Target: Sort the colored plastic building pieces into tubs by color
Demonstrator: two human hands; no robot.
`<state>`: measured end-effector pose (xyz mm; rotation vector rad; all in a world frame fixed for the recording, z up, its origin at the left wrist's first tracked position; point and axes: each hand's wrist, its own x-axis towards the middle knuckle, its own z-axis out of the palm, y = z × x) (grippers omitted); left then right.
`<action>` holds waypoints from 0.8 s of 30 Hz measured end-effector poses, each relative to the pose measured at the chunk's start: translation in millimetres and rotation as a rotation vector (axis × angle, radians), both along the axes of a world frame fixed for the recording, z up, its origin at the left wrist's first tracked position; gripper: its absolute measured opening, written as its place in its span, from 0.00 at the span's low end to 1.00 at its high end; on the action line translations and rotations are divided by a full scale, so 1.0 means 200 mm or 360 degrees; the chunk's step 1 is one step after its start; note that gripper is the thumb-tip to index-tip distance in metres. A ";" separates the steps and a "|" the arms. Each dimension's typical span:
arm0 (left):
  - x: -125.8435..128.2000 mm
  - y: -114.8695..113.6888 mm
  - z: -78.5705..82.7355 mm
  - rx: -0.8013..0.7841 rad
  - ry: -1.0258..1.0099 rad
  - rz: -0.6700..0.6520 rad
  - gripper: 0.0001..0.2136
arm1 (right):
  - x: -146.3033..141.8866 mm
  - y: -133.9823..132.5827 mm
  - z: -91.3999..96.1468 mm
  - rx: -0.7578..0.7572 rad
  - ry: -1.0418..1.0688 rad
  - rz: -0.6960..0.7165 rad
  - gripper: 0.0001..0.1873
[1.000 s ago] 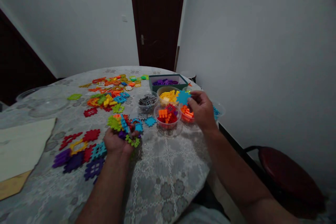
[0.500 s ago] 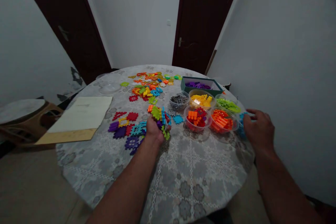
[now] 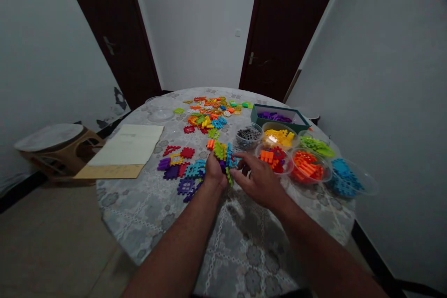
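My left hand (image 3: pixel 215 172) is closed around a bunch of plastic interlocking building pieces (image 3: pixel 221 151), with lime green, blue, purple and red among them. Beside it on the right is my right hand (image 3: pixel 260 178), index finger and thumb apart and pointing at the bunch. Its fingertips reach the edge of the pieces; whether they touch cannot be made out. Nothing shows in the right fingers. Left of my left hand lie flat notched pieces: a dark purple square (image 3: pixel 171 172), a red one (image 3: pixel 187 152) and a teal window-shaped one (image 3: pixel 194 169).
Clear bowls of red and orange (image 3: pixel 306 167), yellow (image 3: pixel 278 138), grey (image 3: pixel 248 134), green (image 3: pixel 317 145) and blue pieces (image 3: pixel 345 178) stand at right. Behind them is a green box (image 3: pixel 300 123) with purple pieces. A mixed pile (image 3: pixel 212 111) lies farther back, paper (image 3: pixel 131 144) at left.
My right hand has left the blue pieces at the far right and come to the bunch in my left hand. The whole view has shifted right across the frame.
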<state>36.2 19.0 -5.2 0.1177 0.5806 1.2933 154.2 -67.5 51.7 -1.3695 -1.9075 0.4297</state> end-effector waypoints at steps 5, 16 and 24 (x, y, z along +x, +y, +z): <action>0.01 0.01 -0.01 0.0121 0.0048 0.0085 0.10 | -0.05 0.00 -0.08 0.0189 -0.0022 -0.0112 0.10; -0.04 -0.04 0.02 0.0022 0.0307 -0.0121 0.11 | 0.28 0.16 0.04 0.0107 0.0200 -0.0497 0.16; -0.03 -0.05 0.02 0.0068 0.0348 -0.0210 0.13 | 0.42 0.45 0.00 0.0198 -0.0080 -0.0583 0.20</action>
